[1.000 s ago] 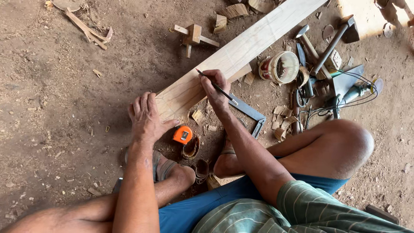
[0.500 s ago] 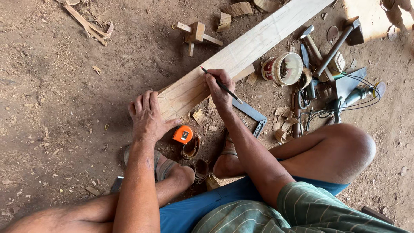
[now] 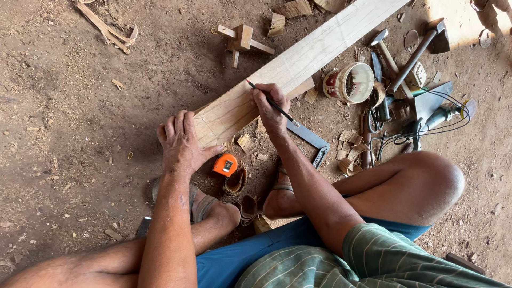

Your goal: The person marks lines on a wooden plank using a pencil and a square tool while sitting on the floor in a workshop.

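Right hand [image 3: 271, 109] pinches a dark pencil [image 3: 272, 103] between thumb and fingers, fingers pressed together around the shaft. The pencil tip rests on the top face of a long pale wooden plank [image 3: 298, 66], just ahead of the knuckles; the shaft runs back over the hand towards the wrist.

Left hand [image 3: 181, 144] lies flat and spread, palm down, across the near end of the same plank. Thumb is splayed towards the right hand. It holds nothing; it presses the board against the dirt floor [image 3: 64, 133].

The plank lies diagonally, running from the left hand, under the pencil grip, and on beyond it to the far edge of view.

Just below the left thumb sits an orange tape measure [image 3: 225, 165]. Directly behind the right wrist lies a metal try square [image 3: 312, 140], touching the ground. Beyond the right hand, on its outer side, stands an open white tin [image 3: 349, 82], and past it a hammer [image 3: 416, 50] among other tools and wood shavings. Well beyond the left hand lies a wooden marking gauge [image 3: 242, 40].
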